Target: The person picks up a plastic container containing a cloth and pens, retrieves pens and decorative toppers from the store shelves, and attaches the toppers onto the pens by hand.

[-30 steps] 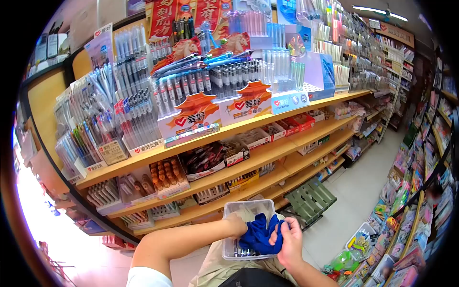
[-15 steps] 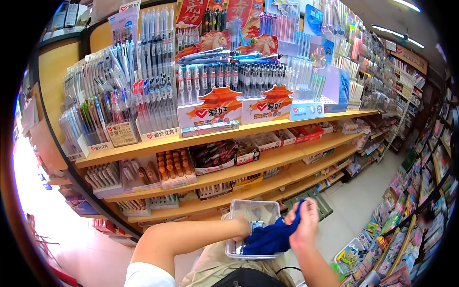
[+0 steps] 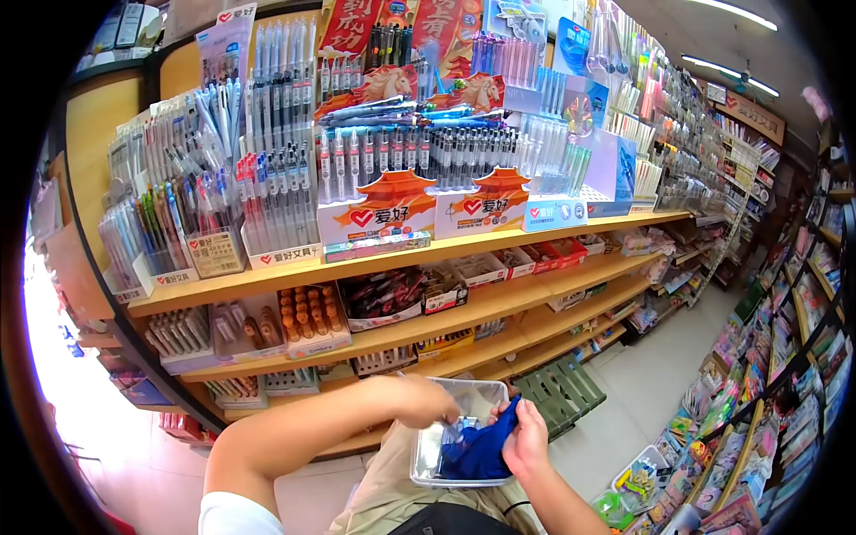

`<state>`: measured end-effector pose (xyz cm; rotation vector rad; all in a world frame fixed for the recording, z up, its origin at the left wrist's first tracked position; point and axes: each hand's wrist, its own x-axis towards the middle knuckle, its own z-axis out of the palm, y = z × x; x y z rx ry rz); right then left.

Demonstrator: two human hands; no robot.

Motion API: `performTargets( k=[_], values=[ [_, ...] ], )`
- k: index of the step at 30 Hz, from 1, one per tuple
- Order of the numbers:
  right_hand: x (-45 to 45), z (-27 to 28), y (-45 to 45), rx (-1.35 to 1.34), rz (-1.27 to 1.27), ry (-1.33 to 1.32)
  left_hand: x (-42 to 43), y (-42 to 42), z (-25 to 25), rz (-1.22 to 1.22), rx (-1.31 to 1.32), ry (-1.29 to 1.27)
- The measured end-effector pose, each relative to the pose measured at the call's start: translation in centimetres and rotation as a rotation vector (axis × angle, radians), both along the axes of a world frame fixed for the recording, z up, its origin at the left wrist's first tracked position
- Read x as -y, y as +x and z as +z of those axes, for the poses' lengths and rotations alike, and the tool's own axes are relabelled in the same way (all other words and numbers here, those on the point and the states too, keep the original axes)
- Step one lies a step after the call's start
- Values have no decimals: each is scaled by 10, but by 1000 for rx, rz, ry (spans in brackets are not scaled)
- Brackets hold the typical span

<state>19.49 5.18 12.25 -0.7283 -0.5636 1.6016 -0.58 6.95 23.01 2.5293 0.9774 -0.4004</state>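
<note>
Your right hand (image 3: 526,437) grips the soft deep-blue cloth (image 3: 481,453) in its fingers, draped into the clear rectangular plastic bin (image 3: 481,390). Your left hand (image 3: 426,403) overlaps the bin's left side; I can't tell its fingers' hold.

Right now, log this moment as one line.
left hand: over bin | right hand: holding cloth | cloth: partly in bin

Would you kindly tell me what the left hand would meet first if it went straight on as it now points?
Probably the blue cloth held by the right hand, though its depth relative to the left hand is unclear.
</note>
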Motion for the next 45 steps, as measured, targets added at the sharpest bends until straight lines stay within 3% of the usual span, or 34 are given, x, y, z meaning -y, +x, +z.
performTargets(
  k=[1, 4, 7, 12, 13, 18, 23, 25, 32, 36, 39, 43, 45],
  values=[
    [-2, -2, 0, 20, -9, 13, 5, -6, 17, 65, 54, -32],
    [1, 4, -9, 73, -42, 61, -3, -22, -5, 451, 612, -390],
    [3, 0, -14, 101, -45, 82, 8, -12, -28, 677, 1168, -808],
    [3, -9, -14, 170, -171, 132, 10, 28, -84, 861, 1546, -929],
    [2, -9, -12, 168, -199, 118, 12, 36, -94, 954, 1557, -936],
    [-3, -5, -3, 219, -287, 86, 31, 38, -116, 846, 1556, -1113],
    [-6, 6, -11, 241, -242, 92, 38, 36, -127, 859, 1651, -1041],
    [3, 10, -20, 215, -192, 213, 44, 36, -120, 912, 1674, -1014],
    [21, -8, -31, 534, -206, 414, 55, 48, -104, 1024, 1546, -785],
    [28, 10, -33, 1031, -299, 853, 55, 53, -121, 888, 1556, -492],
    [27, 18, -36, 1118, -368, 957, 58, 53, -116, 918, 1502, -395],
    [26, 5, -32, 807, -232, 605, 56, 49, -118, 880, 1543, -613],
    [26, 2, -30, 741, -211, 601, 55, 47, -122, 828, 1492, -635]
  ],
)
